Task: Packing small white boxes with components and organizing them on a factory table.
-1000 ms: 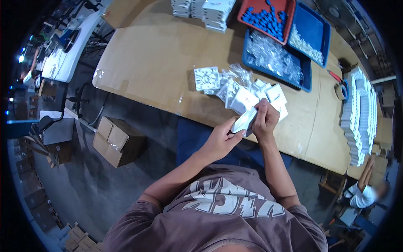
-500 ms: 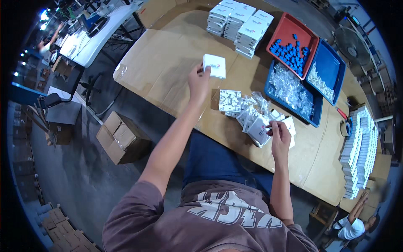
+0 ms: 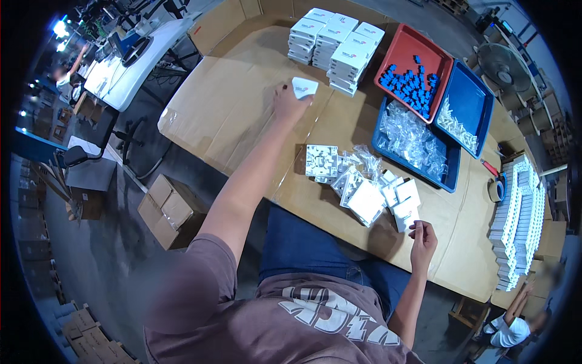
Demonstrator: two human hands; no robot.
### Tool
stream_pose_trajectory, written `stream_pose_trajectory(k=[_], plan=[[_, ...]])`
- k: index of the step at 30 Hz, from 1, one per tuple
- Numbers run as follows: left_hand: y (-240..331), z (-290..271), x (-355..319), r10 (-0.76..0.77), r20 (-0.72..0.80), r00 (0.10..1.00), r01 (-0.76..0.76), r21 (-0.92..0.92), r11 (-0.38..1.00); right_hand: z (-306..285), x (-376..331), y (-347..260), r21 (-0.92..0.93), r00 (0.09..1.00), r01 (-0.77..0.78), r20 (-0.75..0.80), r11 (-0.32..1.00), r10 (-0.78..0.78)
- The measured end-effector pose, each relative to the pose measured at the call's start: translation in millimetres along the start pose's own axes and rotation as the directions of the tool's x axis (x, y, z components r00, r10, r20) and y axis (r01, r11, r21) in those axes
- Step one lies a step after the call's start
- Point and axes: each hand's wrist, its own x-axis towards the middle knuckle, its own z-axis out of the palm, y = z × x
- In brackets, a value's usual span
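My left hand [image 3: 291, 104] reaches out over the cardboard-covered table, its fingers closed on a white square plate [image 3: 304, 88] with a small printed mark. Close to my body, the fingers of my right hand [image 3: 424, 239] pinch the lower corner of a white panel [image 3: 405, 213]. This panel lies against a loose pile between my hands. In the pile, another smooth white plate [image 3: 367, 201] rests tilted on others. A white square piece with a moulded, ribbed back [image 3: 321, 161] lies at its left end, beside clear plastic bags [image 3: 367, 159].
Stacks of white square plates [image 3: 349, 56] stand at the back. Right of them are a red tray [image 3: 400, 42] of blue pieces, a blue tray [image 3: 479, 79] of white pieces and a blue tray [image 3: 447, 187] of clear bags. Long white rows [image 3: 515, 224] line the right side.
My left hand has moved slightly farther away, and its plate now tilts. My right hand has shifted right and nearer, from the pile's upper plate to a panel at its right edge.
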Motion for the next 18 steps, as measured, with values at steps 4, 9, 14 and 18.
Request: stream_pose_trajectory(k=[4,9,14,18], plan=[[2.2,25.1,32.2,-0.026,0.003,1.000,0.026,-0.166,0.986,-2.8,6.7,0.1,-0.069,1.000,0.009,0.004,0.998,-0.009],[8.1,49.9,57.1,0.026,0.005,1.000,-0.024,-0.237,0.971,-3.4,12.0,2.0,-0.147,1.000,0.009,-0.023,0.989,-0.013],[15.6,54.3,68.6,-0.137,0.082,0.987,0.149,-0.163,0.975,-2.7,15.4,12.0,-0.486,0.954,0.272,0.022,0.830,-0.300],[0.4,35.3,42.4,0.122,-0.299,0.946,-0.169,-0.138,0.976,11.4,18.0,3.1,-0.444,0.970,0.243,0.142,0.863,-0.200]])
